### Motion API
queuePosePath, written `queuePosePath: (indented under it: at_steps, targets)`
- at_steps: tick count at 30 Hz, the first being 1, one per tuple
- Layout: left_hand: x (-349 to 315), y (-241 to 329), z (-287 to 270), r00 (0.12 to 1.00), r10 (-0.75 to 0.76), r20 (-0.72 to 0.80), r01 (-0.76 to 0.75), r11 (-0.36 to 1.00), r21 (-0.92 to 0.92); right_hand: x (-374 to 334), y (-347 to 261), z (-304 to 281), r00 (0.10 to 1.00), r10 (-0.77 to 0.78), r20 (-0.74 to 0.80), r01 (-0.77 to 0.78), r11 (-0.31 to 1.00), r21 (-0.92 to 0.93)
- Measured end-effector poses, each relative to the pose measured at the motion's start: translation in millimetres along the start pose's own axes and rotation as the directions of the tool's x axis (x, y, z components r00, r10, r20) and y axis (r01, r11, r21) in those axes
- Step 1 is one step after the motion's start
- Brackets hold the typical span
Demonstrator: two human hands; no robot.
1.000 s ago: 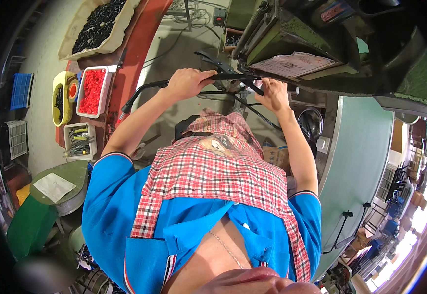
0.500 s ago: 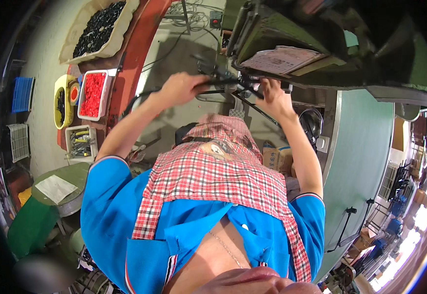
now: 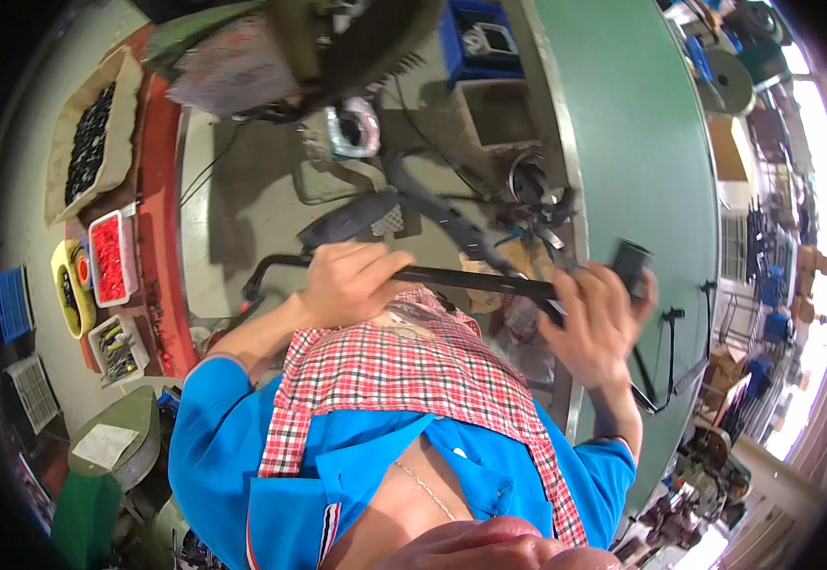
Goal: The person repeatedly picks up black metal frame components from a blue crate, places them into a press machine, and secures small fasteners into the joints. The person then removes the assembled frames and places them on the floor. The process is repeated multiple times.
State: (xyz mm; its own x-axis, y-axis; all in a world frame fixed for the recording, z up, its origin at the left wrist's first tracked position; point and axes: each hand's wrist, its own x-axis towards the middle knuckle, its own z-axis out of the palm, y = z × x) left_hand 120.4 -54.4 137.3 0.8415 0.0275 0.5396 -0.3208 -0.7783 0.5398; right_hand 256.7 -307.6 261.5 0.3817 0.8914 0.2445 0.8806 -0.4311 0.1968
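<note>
A long black metal tube frame (image 3: pixel 475 278) lies crosswise in front of my apron, held between both hands. My left hand (image 3: pixel 352 278) is closed round its left part, near the bent end, which carries a small red tip. At its other end my right hand (image 3: pixel 599 318) grips it, fingers over the tube, beside a short dark cylinder (image 3: pixel 631 261). Beyond the tube are a dark, flattened curved piece (image 3: pixel 352 218) and a longer dark arm (image 3: pixel 447 214). Blur hides whether these join the frame.
At right runs a green tabletop (image 3: pixel 622 123) with black stands (image 3: pixel 668 356) on it. On the left, a red bench (image 3: pixel 159 190) borders a bin of black parts (image 3: pixel 91 142) and a tray of red parts (image 3: pixel 110 256). Dark machinery (image 3: pixel 338 47) overhangs ahead; a blue crate (image 3: pixel 485 47) is beyond.
My body has turned right, away from the machine. Both hands have come nearer my apron with the black frame, and my right hand has moved toward the green table.
</note>
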Motion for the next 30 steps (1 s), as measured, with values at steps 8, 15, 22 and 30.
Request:
queuePosePath:
  at_steps: [8,15,22,30]
  targets:
    - [254.5,14.2,121.4,0.805,0.550,-0.225,-0.492,0.829,0.266,-62.4,151.6,-38.4,0.840,-0.054,-0.540,-0.353,0.702,-0.618]
    - [228.5,23.6,158.0,0.880,0.466,-0.091,-0.450,0.880,0.154,4.6,209.2,153.0,0.952,0.245,0.182,-0.158,0.906,-0.394]
    - [-66.6,-84.5,114.8,0.939,-0.267,0.217,0.259,0.964,0.069,104.7,4.8,315.9,0.952,-0.273,0.141,0.175,0.859,0.481]
    - [-235.9,-95.4,10.2,0.562,-0.826,0.046,0.826,0.563,0.014,256.9,-132.5,478.6,0.874,-0.268,0.404,0.136,0.935,0.327]
